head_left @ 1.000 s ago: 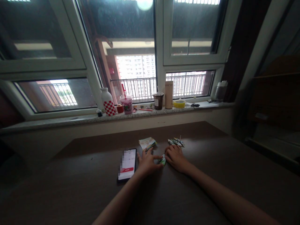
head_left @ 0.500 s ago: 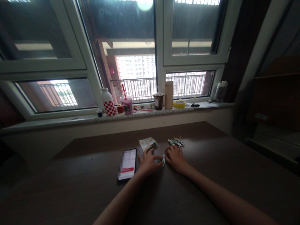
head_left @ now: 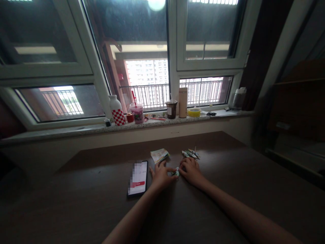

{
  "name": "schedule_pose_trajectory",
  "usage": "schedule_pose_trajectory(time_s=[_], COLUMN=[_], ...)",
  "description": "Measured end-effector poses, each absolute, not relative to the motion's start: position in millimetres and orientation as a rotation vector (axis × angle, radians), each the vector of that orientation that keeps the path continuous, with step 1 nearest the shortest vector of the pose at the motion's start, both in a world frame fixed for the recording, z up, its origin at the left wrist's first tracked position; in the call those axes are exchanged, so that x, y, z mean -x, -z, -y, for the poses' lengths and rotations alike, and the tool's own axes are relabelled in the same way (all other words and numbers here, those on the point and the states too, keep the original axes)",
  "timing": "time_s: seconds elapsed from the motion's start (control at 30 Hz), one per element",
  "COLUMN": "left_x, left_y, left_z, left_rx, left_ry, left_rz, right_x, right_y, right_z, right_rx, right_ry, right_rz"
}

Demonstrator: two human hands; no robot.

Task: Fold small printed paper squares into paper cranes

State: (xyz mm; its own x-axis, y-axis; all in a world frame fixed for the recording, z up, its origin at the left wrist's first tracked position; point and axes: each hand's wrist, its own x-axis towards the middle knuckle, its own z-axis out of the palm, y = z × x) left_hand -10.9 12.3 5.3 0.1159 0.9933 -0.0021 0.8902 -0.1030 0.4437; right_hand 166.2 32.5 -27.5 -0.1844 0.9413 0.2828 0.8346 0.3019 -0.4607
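Well, along the speckled windowsill I have a row of containers: a white bottle with a red checked lower half, a small red pot, a clear cup of pink drink with a red straw, and a lidded cup that looks dark brown inside. The tan flask is opaque, so I can't tell its contents from here. A yellow tape roll lies beside it, and a clear jug stands at the far right end.

Below is the dark brown table, where my left hand has its thumb and forefinger closed on 1 small green-and-white piece, down in front of me. My right hand is curled at the piece's right edge; whether its fingertips grip, I can't tell. Just beyond it sits a pile of folded pieces; flat printed sheets lie past the left hand, and a lit phone lies to its left.

Behind the sill, the window shows railings and pale high-rises. A brown box stands in shadow at the right.
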Motion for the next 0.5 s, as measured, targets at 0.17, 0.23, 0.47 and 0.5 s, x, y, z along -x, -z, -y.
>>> schedule_pose_trajectory(time_s=[0.17, 0.23, 0.47, 0.5], left_x=[9.7, 9.7, 9.7, 9.8], left_y=[-8.4, -8.7, -5.9, -5.7], left_z=[-11.6, -11.7, -11.7, -11.7], left_rx=[-2.071, -2.065, -2.057, -2.059], left_ry=[-0.401, -0.398, -0.412, -0.411], left_rz=[-1.843, -1.841, -1.840, -1.838], right_x=[-165.5, -165.1, -161.2, -160.7], right_y=[28.4, 28.6, 25.9, 25.6], right_z=[-33.3, -32.5, -27.1, -26.6], right_rx=[1.606, 1.611, 1.654, 1.657], right_ry=[-0.277, -0.267, -0.204, -0.197], right_rz=[2.035, 2.023, 2.016, 2.017])
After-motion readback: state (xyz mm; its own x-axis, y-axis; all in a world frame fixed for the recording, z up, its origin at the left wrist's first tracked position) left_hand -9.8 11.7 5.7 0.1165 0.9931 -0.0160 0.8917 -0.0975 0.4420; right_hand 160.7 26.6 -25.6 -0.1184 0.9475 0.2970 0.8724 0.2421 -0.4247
